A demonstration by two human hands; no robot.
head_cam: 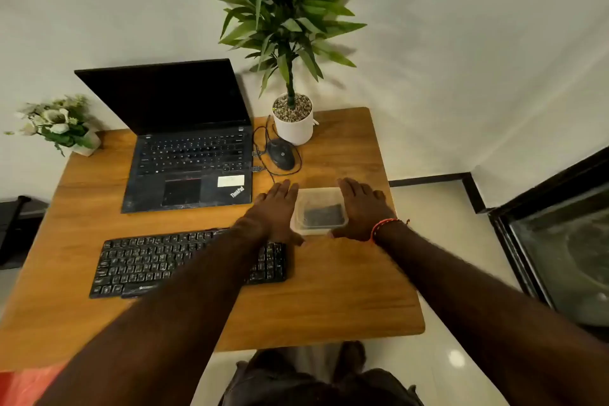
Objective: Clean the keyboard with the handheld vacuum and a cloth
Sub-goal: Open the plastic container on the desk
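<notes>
Clear plastic tub [319,211] is getting sandwiched between left hand [276,211] and right hand [362,209], fingers flat against its sides, so we're looking at prep (no vacuum or cloth showing). Keyboard [184,262] is lying just nearside-left of that hold, under the left forearm; table [329,290] edge is sitting close outside the right hand.

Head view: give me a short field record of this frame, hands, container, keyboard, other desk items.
left hand: left hand, fingers straight, flat against the left side of the container
right hand: right hand, fingers straight, against its right side
container: clear rectangular plastic container on the wooden desk, something dark inside
keyboard: black external keyboard, partly under the left forearm
other: open black laptop, black wired mouse, white potted plant
vacuum, cloth: none clearly in view
</notes>
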